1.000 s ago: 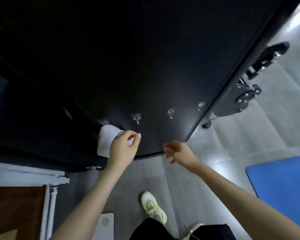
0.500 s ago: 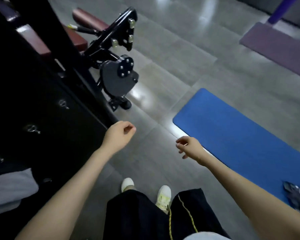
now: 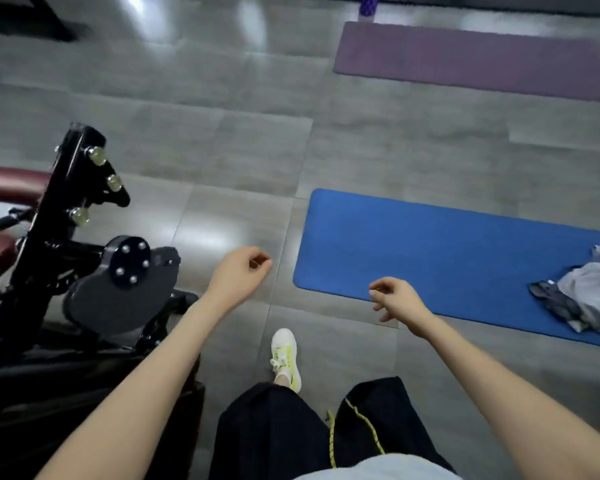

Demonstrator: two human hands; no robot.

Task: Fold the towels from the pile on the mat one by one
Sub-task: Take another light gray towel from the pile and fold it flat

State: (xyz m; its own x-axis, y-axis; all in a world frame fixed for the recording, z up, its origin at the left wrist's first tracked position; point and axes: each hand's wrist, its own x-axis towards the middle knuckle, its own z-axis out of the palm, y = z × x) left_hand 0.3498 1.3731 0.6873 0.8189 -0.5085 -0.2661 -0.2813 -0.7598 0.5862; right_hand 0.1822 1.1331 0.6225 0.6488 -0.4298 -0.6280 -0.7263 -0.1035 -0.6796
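Observation:
A blue mat (image 3: 447, 258) lies on the grey floor to my right. A crumpled pile of grey and dark towels (image 3: 584, 299) sits on its right end, partly cut off by the frame edge. My left hand (image 3: 238, 271) hangs in the air over the floor, left of the mat, fingers loosely curled and holding nothing. My right hand (image 3: 397, 299) hovers over the mat's near left corner, fingers also loosely curled and empty. Both hands are well apart from the towel pile.
A black exercise machine (image 3: 84, 271) with a dark red pad (image 3: 7, 183) stands at the left. A purple mat (image 3: 471, 60) lies farther back on the floor. My foot in a white and yellow shoe (image 3: 284, 358) is on the tiles below my hands.
My view has swung right from the black cabinet towards the floor and the blue mat. My left hand has let go of the white cloth there. The towel pile has come into view.

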